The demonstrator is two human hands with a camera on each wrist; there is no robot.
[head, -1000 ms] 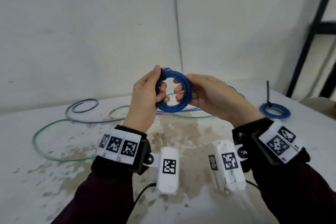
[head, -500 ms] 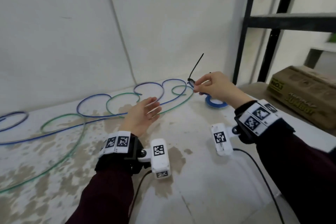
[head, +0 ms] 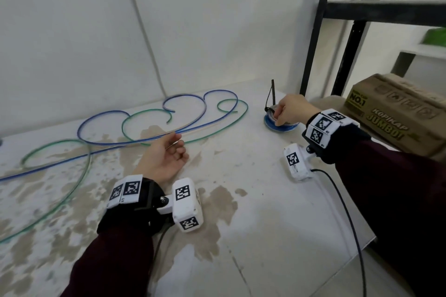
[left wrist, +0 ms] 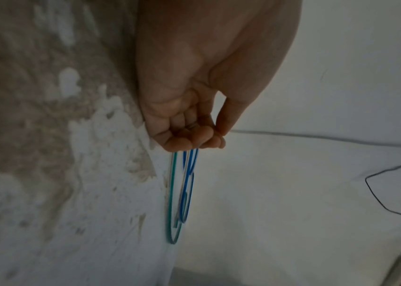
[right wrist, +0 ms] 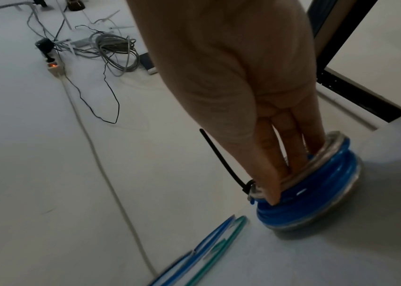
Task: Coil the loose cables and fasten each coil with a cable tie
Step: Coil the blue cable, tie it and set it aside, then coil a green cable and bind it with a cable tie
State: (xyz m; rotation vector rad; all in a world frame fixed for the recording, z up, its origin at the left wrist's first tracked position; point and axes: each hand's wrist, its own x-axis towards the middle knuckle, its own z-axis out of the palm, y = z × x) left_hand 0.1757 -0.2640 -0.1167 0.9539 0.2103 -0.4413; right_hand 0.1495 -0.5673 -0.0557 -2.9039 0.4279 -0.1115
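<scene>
White, brown-stained table surface (head: 253,212) fills the near field, with both dark-sleeved forearms extended over it. Left hand (head: 164,154) rests palm up on the table, fingers loosely curled and holding nothing; its fingertips lie just beside the loose blue cable (head: 135,142) and the loose green cable (head: 212,132). Both cables run uncoiled in wide loops across the left and middle of the table toward the wall. Farther right, the right hand (head: 290,108) reaches down onto a stack of coiled blue cable (right wrist: 316,185) standing on the table near its far right edge. The fingers (right wrist: 270,174) are pressed together and dip inside the top ring of the coil, gripping its rim. Black cable tie (head: 271,96) wraps the coil beside the thumb, its free tail pointing upward. Beyond the table's right edge sits a cardboard box (head: 395,113), beside a black shelf frame (head: 316,31).
</scene>
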